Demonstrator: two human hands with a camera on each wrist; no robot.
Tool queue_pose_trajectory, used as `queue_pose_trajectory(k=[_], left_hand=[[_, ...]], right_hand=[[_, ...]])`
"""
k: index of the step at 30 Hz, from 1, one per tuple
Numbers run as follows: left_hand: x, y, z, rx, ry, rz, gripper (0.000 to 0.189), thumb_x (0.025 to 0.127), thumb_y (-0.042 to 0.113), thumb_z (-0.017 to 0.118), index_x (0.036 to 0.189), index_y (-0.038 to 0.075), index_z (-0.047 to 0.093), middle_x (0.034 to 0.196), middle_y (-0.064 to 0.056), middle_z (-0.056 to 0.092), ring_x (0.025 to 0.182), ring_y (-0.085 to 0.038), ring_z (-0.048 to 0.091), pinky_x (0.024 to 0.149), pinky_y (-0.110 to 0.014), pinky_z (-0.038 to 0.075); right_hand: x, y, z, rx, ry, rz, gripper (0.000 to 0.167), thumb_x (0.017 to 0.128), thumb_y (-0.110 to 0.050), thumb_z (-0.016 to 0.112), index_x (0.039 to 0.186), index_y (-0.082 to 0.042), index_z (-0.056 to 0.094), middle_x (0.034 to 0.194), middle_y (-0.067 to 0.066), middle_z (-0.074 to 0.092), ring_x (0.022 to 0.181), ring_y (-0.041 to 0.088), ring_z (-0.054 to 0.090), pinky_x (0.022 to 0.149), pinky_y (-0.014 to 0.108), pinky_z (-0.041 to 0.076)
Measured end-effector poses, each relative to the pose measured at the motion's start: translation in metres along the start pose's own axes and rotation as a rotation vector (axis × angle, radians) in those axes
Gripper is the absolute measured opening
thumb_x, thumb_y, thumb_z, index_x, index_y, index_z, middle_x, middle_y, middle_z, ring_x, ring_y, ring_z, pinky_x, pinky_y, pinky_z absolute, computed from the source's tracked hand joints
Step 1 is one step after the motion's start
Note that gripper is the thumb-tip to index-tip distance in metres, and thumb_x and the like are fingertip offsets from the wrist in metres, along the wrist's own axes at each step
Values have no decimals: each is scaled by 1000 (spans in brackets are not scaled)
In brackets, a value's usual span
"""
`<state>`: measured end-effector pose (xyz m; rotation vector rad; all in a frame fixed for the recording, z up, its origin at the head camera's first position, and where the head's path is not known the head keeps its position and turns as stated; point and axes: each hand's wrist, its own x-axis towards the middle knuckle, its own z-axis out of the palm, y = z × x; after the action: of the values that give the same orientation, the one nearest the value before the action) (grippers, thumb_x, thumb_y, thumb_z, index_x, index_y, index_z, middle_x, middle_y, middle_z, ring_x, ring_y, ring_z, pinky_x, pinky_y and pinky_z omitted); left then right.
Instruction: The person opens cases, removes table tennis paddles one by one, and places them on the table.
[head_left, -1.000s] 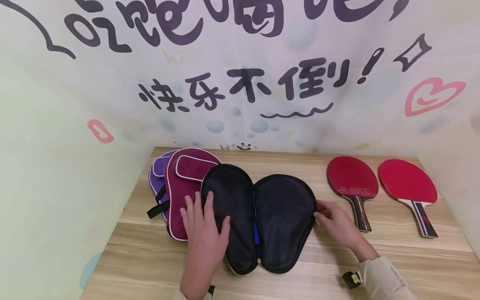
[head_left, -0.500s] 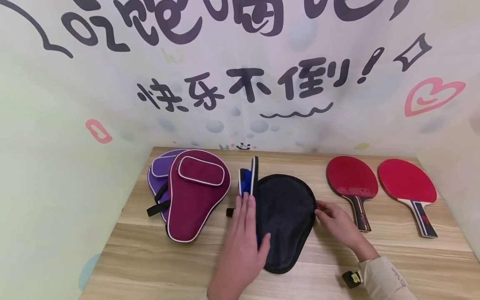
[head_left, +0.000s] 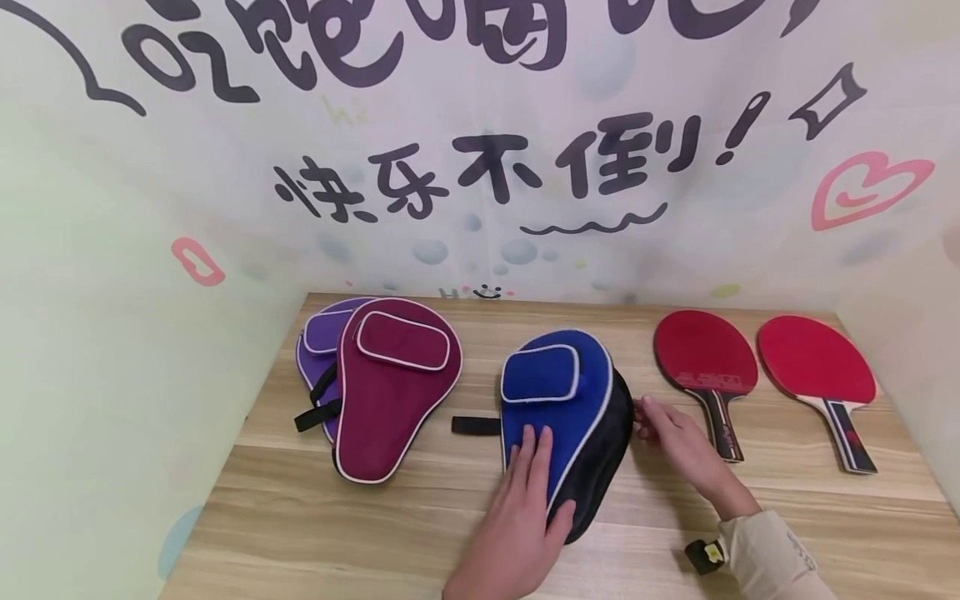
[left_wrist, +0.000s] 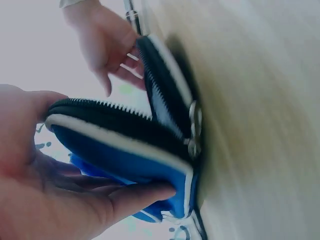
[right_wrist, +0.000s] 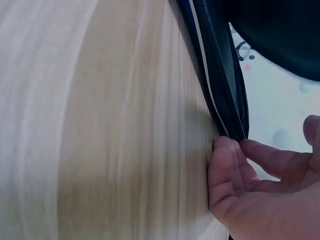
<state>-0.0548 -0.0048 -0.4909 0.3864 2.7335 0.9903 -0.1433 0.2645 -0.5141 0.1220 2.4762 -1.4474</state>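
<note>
On the desk [head_left: 300, 525], the part-folded blue case [head_left: 567, 433] lies at the maroon case's [head_left: 393, 396] three o'clock. The left hand [head_left: 517, 525] rests straight fingers on its flap, best pressed evenly; the right hand [head_left: 688, 446] pinches the three-o'clock rim [right_wrist: 230, 117], usefully anchoring it.

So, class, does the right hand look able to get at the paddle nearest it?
Probably yes: the paddle lies close beside the right hand, with nothing visible between them. However, that hand pinches the edge of the blue case, so it would likely need to let go first.
</note>
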Motion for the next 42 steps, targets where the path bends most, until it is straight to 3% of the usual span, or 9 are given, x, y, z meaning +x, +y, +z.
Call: queue_pose_trajectory(k=[6,9,11,17,25,31,35,38,42], left_hand=[[1,-1,14,214,58,91,69,103,38,57,163,21,27,167,-18,30,149,-49,36,113,-60,43],[2,1,18,289,48,93,66,102,39,58,160,20,33,166,-17,34,148,-49,38,112,-60,44],[2,1,20,312,29,87,64,102,39,58,159,20,37,165,-17,35,148,-48,38,113,-61,43],[1,2,20,358,5,78,62,100,42,62,155,20,44,165,-17,35,149,-47,38,114,-60,42],[0,0,21,385,-15,80,68,95,43,69,154,20,46,164,-19,36,150,-49,34,115,-61,40],[-1,0,20,381,-24,77,67,94,43,70,153,19,47,164,-19,36,150,-49,34,115,-61,40],[0,0,14,346,-32,75,65,97,45,66,154,21,46,165,-16,36,153,-46,31,117,-62,38],[1,-3,5,355,92,142,63,96,46,66,151,21,50,162,-13,42,151,-43,37,117,-60,38],[4,-9,-13,372,376,259,61,92,43,73,145,16,57,154,-13,54,144,-43,47,116,-58,42]], right_hand=[[-1,-2,1,19,-8,18,62,111,-47,29,134,2,59,107,13,64,90,10,57,73,23,52],[0,-2,2,-9,9,17,57,110,-46,35,128,2,61,102,12,65,88,11,58,72,22,50],[1,-1,4,-76,21,-13,53,109,-44,42,130,1,62,108,15,68,94,15,62,77,24,51],[1,2,8,-249,59,-108,52,105,-34,57,143,1,56,137,23,64,125,35,61,100,43,52],[0,-1,14,-273,91,-137,44,102,-23,61,138,2,60,123,19,69,109,27,62,85,26,51],[-2,-5,16,-267,91,-122,43,102,-21,61,137,3,60,121,18,69,107,26,62,83,28,51],[-3,-9,17,-265,110,-94,44,103,-22,59,138,4,59,125,22,68,112,32,66,90,37,54],[-2,-16,15,-261,147,-79,46,104,-25,56,139,5,58,128,26,67,115,38,68,92,42,57],[1,-30,11,-277,213,-112,48,104,-30,55,138,3,59,127,27,66,113,41,69,89,44,59]])
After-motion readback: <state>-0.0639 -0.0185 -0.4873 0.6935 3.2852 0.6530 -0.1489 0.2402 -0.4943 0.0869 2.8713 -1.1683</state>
